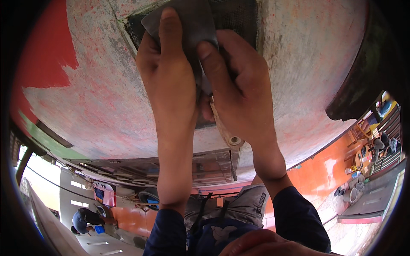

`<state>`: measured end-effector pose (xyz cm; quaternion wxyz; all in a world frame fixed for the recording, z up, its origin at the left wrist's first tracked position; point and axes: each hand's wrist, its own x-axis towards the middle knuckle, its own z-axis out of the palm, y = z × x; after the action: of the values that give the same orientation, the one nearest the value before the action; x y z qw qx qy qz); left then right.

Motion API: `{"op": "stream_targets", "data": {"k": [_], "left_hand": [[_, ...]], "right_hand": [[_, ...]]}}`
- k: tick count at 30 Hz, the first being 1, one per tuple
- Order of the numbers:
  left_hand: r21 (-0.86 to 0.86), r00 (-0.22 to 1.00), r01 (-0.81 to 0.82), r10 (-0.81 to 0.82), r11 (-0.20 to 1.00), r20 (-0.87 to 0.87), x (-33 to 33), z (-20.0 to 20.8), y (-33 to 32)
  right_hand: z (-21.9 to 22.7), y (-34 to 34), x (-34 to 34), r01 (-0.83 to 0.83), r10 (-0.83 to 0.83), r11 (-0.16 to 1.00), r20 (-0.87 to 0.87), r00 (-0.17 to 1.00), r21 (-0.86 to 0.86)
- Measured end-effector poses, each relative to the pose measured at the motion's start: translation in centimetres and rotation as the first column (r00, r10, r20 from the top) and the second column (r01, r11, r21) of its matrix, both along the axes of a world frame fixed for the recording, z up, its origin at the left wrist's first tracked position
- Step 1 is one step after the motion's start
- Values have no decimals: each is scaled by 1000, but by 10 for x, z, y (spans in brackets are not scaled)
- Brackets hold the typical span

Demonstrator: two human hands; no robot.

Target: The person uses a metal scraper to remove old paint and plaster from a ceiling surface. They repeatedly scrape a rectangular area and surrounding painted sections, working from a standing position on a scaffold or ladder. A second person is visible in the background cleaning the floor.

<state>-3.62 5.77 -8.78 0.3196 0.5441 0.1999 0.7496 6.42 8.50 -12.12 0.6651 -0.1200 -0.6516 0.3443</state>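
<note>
Both of my hands are raised against a worn, patchy wall (106,106). A dark grey sheet that looks like sandpaper (194,21) is held between them. My left hand (166,59) pinches its left side, thumb lying on the face and fingers behind. On the lower right edge, my right hand (239,77) grips it with the thumb in front. The sheet is slightly bent, and its lower end is partly hidden by my hands. Behind it is a dark mesh panel (237,17) set in the wall. Below my right hand a pale rod-like piece (234,140) ends in a round hole.
Red paint (42,51) covers the wall's left part. A dark wooden edge (358,81) curves along the right. Beneath are a wooden slatted frame (141,168) and an orange floor (316,175). Another person (85,219) bends over near a blue container (99,229); buckets (353,194) stand at right.
</note>
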Motion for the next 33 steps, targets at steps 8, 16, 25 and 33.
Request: {"op": "stream_targets", "data": {"k": [8,16,25,33], "left_hand": [[-119,920,-370,381,921,87,41,7,3],[176,991,122,-111,977,-69,-13,-3,19],[-43,879,-453,438,891,-187,13,5,8],[-322,838,-530,544,785,-53,50,27,-2]], "right_hand": [[-5,8,-1,131,-133,987,16,991,96],[-1,9,-5,113,-111,980,-20,994,164],[-4,-4,2,-112,106,990,-78,991,-87],[4,-4,17,-19,21,994,14,1000,-107]]}}
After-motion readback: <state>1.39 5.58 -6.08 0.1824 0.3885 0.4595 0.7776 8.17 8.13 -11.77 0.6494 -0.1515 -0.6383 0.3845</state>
